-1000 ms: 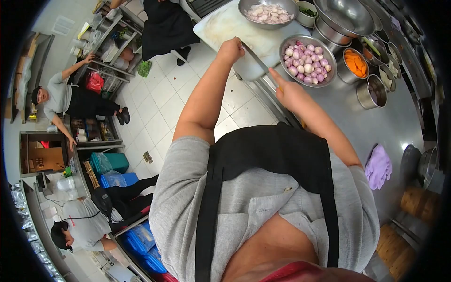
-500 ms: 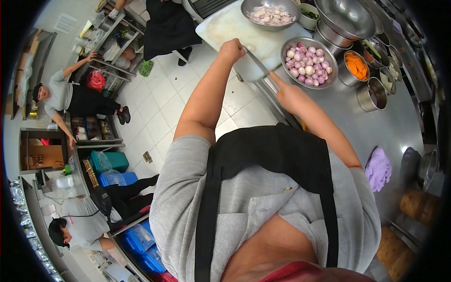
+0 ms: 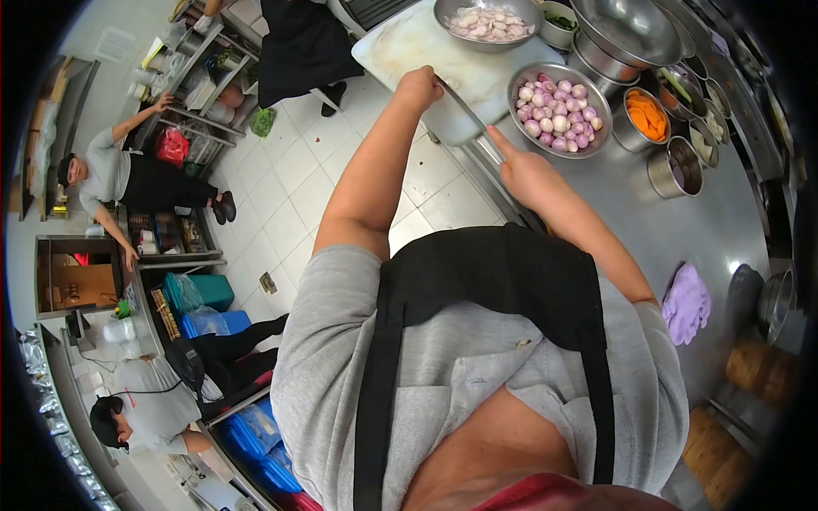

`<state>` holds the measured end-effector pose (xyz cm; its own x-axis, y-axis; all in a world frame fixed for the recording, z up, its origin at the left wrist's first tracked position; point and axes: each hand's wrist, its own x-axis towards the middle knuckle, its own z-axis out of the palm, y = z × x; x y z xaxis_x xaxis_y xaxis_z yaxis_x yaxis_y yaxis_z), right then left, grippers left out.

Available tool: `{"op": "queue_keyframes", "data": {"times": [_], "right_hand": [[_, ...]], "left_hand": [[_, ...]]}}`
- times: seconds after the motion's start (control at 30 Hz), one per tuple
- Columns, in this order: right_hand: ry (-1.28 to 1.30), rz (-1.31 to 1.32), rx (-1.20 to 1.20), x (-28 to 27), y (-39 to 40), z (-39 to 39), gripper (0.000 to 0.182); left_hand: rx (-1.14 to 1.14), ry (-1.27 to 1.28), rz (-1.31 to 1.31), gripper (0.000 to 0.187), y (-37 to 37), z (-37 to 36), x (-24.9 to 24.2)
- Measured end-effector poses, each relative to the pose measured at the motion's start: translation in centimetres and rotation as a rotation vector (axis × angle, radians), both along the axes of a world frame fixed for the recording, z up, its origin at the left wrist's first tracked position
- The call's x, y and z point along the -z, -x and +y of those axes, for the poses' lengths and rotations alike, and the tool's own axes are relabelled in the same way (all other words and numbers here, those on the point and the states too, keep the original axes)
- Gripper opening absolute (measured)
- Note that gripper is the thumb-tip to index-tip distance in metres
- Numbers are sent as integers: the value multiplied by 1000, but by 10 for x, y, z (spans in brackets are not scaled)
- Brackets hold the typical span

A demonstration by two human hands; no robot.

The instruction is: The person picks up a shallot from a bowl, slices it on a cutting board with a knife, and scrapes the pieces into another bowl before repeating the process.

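Note:
A knife [image 3: 461, 106] spans the gap between my two hands, over the near edge of the white cutting board [image 3: 396, 53]. My right hand [image 3: 528, 176] is closed at its near end, index finger stretched along the blade. The blade narrows towards my left hand [image 3: 419, 88], which is closed by the far end, fingers curled; what it holds is hidden. To the right stands a steel bowl [image 3: 514, 83] of whole peeled shallots [image 3: 558, 119]. Behind it, on the board, another steel bowl [image 3: 437, 14] holds sliced shallots [image 3: 490, 25].
Steel pots, one with orange carrot pieces [image 3: 646, 117], and a large bowl [image 3: 626, 32] crowd the right side. A purple glove [image 3: 687, 303] lies on the steel table [image 3: 626, 223]. Co-workers [image 3: 106, 170] [image 3: 153, 400] are at the left, near shelves and blue bins [image 3: 256, 430].
The view has shifted very slightly. My hands have barely moved, and the knife stays between them; its visible blade looks a little narrower.

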<state>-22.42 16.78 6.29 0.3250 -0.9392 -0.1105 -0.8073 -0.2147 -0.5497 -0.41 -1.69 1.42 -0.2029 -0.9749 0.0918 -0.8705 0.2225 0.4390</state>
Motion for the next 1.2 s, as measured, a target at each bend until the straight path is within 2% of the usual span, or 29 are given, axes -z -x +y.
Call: {"op": "queue_keyframes", "data": {"times": [0.17,0.23,0.37,0.63,1.03,1.2], "right_hand": [[-28,26,7,12,-11,-24,67],[-132,15,-4,4,-11,-26,63],[-151,29,-2,-7,1,-5,64],[54,-19,-20,5,11,10,65],[-1,-4,-16,11,6,-4,67],[5,-12,-22,-5,8,6,66]], "left_hand": [[-12,-22,34,22,2,2,1],[-17,-20,38,22,-1,3,1],[6,-28,34,19,-4,1,1],[6,19,-54,19,1,-2,4],[21,14,-42,19,0,-3,2],[48,31,-31,18,-2,-3,1]]}}
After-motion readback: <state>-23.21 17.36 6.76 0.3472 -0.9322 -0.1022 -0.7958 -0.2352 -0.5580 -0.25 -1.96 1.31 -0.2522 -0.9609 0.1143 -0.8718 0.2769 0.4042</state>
